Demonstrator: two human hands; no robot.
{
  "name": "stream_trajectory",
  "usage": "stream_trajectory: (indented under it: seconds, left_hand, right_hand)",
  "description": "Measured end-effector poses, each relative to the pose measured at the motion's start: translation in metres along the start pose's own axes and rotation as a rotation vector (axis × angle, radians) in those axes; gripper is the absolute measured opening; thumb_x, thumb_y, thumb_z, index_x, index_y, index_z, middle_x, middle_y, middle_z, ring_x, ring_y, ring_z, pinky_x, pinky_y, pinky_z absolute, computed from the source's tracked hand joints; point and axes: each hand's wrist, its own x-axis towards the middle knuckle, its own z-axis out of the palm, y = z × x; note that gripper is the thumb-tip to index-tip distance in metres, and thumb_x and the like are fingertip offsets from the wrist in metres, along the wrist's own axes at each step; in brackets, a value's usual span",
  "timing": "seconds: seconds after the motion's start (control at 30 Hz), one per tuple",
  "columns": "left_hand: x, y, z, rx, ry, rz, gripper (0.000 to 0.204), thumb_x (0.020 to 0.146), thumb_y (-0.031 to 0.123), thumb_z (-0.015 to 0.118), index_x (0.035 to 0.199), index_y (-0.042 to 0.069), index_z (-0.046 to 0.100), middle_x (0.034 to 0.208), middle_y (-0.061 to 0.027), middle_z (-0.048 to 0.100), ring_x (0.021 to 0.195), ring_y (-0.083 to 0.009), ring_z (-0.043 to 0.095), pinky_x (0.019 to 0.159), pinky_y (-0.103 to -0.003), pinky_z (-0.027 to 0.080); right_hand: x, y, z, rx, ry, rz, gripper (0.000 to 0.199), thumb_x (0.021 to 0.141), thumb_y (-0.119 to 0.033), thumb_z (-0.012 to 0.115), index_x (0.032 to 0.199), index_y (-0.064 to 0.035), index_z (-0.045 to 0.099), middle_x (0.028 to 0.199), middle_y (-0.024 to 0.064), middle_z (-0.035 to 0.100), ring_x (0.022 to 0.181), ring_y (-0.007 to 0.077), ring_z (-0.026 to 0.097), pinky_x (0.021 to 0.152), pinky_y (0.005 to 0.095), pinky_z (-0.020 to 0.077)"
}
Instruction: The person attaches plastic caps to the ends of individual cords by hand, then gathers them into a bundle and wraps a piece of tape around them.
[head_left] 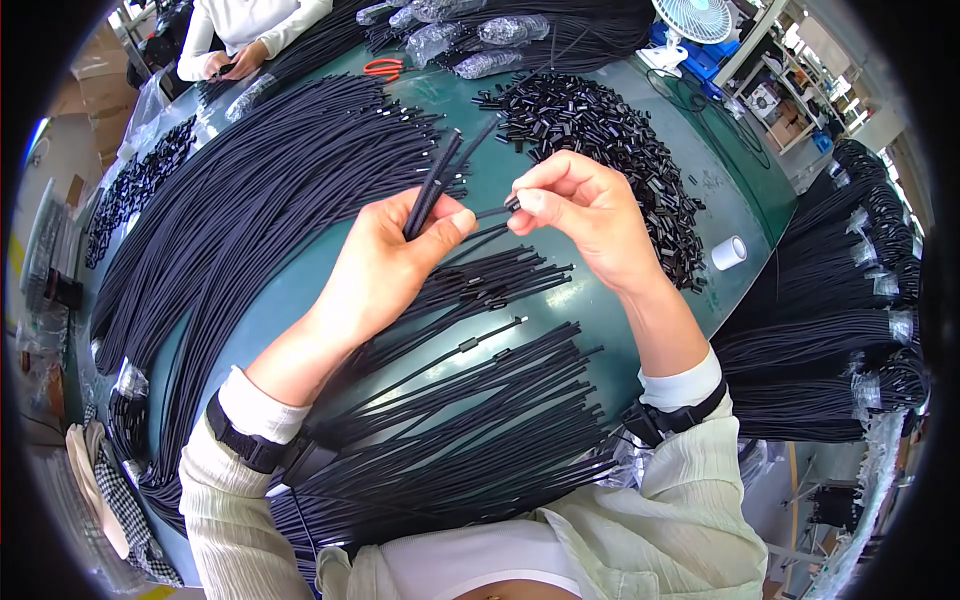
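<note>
A small black sleeve (pixel 512 205) is being pinched in the right hand (pixel 585 215) and threaded onto a cord end; spare cords (pixel 432 190) are being gripped in the left hand (pixel 385 265) above the table (pixel 745 190). Steady alignment is likely being called for next.

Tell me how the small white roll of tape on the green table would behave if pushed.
The small white roll of tape stands on its flat end on the green table, so it would probably slide, not roll. It looks light; tipped on edge, it could roll off.

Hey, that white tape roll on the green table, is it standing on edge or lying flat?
Lying flat: the white tape roll rests on the green table with its round hole facing up.
</note>
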Motion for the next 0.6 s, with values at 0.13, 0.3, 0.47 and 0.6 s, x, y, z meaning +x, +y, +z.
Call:
stream_trajectory:
  seconds: [0.13,0.3,0.47,0.6]
  left_hand:
    - [-0.007,0.01,0.005,-0.135,-0.1,-0.013,0.022,0.09,0.024,0.061,0.084,0.003,0.061,0.064,0.0066,0.05,0.057,-0.0011,0.039,0.05,-0.019,0.032]
    - [-0.007,0.011,0.0,-0.308,-0.15,-0.228,0.027,0.094,0.028,0.055,0.079,0.006,0.056,0.06,0.0068,0.046,0.049,-0.0023,0.037,0.044,-0.02,0.03]
    - [-0.005,0.003,-0.014,-0.056,-0.268,-0.158,0.028,0.096,0.031,0.05,0.082,0.006,0.053,0.059,0.0062,0.043,0.046,-0.0032,0.034,0.043,-0.019,0.029]
    - [-0.002,-0.029,-0.035,-0.008,-0.099,0.011,0.029,0.097,0.03,0.048,0.088,0.003,0.056,0.061,0.0045,0.046,0.047,-0.0043,0.036,0.045,-0.019,0.032]
  right_hand:
    - [-0.007,0.002,0.022,0.108,0.023,0.048,0.012,0.087,-0.009,0.062,0.094,0.0014,0.06,0.088,0.0095,0.065,0.075,0.0143,0.064,0.068,0.0265,0.0536]
    - [-0.013,0.01,0.031,0.02,0.008,0.098,0.015,0.089,-0.01,0.061,0.097,0.0023,0.062,0.085,0.0094,0.065,0.073,0.0136,0.063,0.068,0.0265,0.0536]
    - [-0.017,0.006,0.02,0.258,-0.057,0.241,0.02,0.09,-0.013,0.06,0.101,0.0023,0.064,0.083,0.0071,0.066,0.071,0.0118,0.063,0.066,0.0233,0.0521]
    - [-0.008,0.007,-0.019,-0.156,-0.218,0.337,0.02,0.089,-0.015,0.06,0.099,0.0015,0.065,0.085,0.0072,0.066,0.072,0.0129,0.062,0.067,0.0261,0.0519]
